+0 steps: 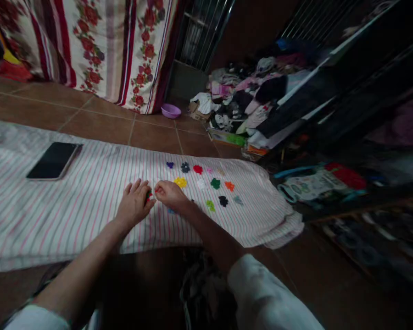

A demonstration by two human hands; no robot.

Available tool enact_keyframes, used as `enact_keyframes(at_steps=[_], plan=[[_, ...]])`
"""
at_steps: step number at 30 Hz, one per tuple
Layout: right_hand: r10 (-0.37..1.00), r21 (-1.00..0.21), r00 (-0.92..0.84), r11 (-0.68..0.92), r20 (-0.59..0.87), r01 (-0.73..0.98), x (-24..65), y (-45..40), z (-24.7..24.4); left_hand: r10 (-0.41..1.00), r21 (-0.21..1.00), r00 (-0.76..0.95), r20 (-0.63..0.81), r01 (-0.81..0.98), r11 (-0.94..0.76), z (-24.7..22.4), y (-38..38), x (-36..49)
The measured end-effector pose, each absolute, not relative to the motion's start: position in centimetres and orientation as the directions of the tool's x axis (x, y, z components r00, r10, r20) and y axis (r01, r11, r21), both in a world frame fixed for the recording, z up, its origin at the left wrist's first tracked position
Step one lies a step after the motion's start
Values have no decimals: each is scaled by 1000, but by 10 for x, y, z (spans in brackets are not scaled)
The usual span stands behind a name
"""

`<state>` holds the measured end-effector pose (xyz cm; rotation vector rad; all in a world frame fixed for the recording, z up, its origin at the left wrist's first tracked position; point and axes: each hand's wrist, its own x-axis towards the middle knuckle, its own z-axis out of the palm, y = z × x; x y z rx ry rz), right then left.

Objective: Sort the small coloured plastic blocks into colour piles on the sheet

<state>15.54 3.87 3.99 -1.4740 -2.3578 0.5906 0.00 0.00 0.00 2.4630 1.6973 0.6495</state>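
Observation:
My left hand [134, 201] rests on the striped cloth with its fingers stretched out and apart. Beside its thumb and fingertips is a small red, green and white piece [149, 195], partly hidden by the hand. Close to it on the right, my right hand [171, 194] is closed in a pinch on a tiny red piece [156, 190]. Little heaps of coloured pieces lie past my right hand, among them a yellow heap [180, 182], a red heap [198, 169], a dark green heap [215, 183] and a black heap [223, 200]. A blue heap [171, 211] is partly covered by my right wrist.
A smartphone [55, 160] lies at the left on the striped cloth [99, 183]. Beyond, a purple basin [171, 110] stands on the tiled floor by a flowered curtain [117, 50]. Piled clothes [241, 98] and cluttered shelves [330, 201] are to the right.

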Motion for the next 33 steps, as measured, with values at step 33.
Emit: enact_keyframes(at_steps=[33], plan=[[924, -630, 263, -33, 276, 776, 394, 63, 41, 874, 262, 282, 396, 877, -402, -8, 2, -2]])
